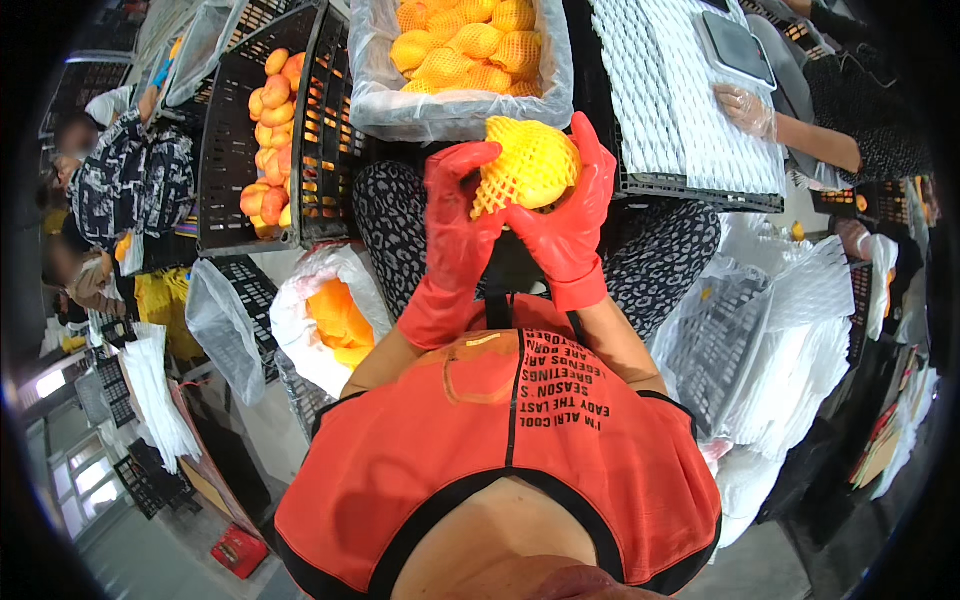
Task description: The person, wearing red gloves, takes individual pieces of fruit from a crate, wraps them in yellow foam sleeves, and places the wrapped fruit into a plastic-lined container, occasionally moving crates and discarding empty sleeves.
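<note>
Both my hands wear red rubber gloves and hold one peach in a yellow foam net sleeve (531, 161) between them, above my lap. My left hand (465, 217) has its thumb and fingers on the net's loose, open end. My right hand (574, 210) cups the fruit's other side, fingers pointing up. Just beyond the hands stands a crate lined with clear plastic film (461, 120), filled with fruit in yellow foam nets (472, 45). To the left, a black plastic crate (232, 135) holds bare peaches (274, 142).
White foam netting sheets (652, 97) lie on a crate at the right, with a digital scale (735, 49) on them. A co-worker's gloved hand (746, 112) rests there. A white bag of orange foam nets (337, 322) stands left of my lap; a plastic-lined grey crate (712, 337) is at the right.
</note>
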Demonstrator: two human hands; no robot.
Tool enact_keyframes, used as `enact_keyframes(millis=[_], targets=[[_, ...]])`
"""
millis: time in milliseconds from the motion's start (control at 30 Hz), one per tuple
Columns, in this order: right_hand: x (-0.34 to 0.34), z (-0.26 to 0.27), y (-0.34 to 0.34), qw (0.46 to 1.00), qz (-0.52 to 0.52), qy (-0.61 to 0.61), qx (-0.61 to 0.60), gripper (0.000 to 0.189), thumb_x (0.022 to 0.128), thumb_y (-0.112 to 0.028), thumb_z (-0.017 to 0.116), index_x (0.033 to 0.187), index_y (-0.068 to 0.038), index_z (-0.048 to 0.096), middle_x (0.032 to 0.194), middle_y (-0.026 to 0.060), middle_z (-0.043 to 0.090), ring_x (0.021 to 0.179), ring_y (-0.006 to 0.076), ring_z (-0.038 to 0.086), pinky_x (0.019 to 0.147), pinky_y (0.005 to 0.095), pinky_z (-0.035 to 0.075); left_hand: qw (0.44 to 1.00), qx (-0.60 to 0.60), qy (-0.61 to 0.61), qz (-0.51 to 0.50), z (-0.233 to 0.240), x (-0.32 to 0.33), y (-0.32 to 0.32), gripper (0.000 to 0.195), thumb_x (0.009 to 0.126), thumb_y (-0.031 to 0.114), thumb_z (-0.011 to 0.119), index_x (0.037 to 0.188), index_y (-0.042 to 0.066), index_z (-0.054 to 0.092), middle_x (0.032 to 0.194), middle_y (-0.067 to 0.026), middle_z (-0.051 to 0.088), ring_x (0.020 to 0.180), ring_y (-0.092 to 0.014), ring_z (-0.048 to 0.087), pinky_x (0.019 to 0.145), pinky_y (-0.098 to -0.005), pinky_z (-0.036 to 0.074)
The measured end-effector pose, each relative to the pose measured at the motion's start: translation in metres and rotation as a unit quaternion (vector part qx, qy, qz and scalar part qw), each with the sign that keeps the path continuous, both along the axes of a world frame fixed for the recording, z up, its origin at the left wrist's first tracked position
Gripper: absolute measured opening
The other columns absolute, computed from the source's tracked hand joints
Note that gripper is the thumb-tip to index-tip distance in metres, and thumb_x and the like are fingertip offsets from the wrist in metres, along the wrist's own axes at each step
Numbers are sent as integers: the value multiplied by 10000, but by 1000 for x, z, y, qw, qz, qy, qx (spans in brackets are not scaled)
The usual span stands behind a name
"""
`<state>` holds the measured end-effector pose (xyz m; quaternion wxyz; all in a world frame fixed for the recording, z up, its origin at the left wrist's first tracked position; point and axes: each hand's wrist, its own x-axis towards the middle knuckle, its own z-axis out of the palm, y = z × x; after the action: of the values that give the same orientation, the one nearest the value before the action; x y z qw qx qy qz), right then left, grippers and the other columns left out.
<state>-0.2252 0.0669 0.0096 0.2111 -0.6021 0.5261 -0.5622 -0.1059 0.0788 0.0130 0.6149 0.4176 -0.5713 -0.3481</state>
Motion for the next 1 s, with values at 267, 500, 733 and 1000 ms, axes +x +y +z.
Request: enact_keyframes(millis=[267,500,733,1000], targets=[[-26,12,-12,985,158,-16,62,820,644,-165,846,1375,-87,483,1340,129,487,1241,304,474,1010,383,446,997,26,-63,-45,-41,30,-20,434,918,111,616,1310,68,435,1259,-117,544,1189,-259,546,1025,-381,437],[-11,-12,-17,974,159,-87,138,747,690,-161,810,1349,-72,471,1323,144,481,1202,321,501,1047,383,403,992,65,64,-91,-54,12,-12,520,911,23,580,1391,-18,385,1349,-189,520,1246,-317,522,1024,-419,437],[-12,-29,-28,977,202,-43,62,761,642,-98,827,1320,-65,484,1313,152,475,1206,317,492,1031,396,416,996,81,-20,9,-32,10,-20,404,932,18,515,1325,-8,429,1174,-124,535,1075,-215,531,981,-333,420],[-14,-35,-40,991,67,-103,-60,771,610,-127,843,1274,-60,458,1282,164,466,1182,318,494,1005,409,418,901,-182,-378,107,-18,9,-30,493,723,-37,664,1201,47,578,796,-77,606,611,-259,592,522,-343,469]])
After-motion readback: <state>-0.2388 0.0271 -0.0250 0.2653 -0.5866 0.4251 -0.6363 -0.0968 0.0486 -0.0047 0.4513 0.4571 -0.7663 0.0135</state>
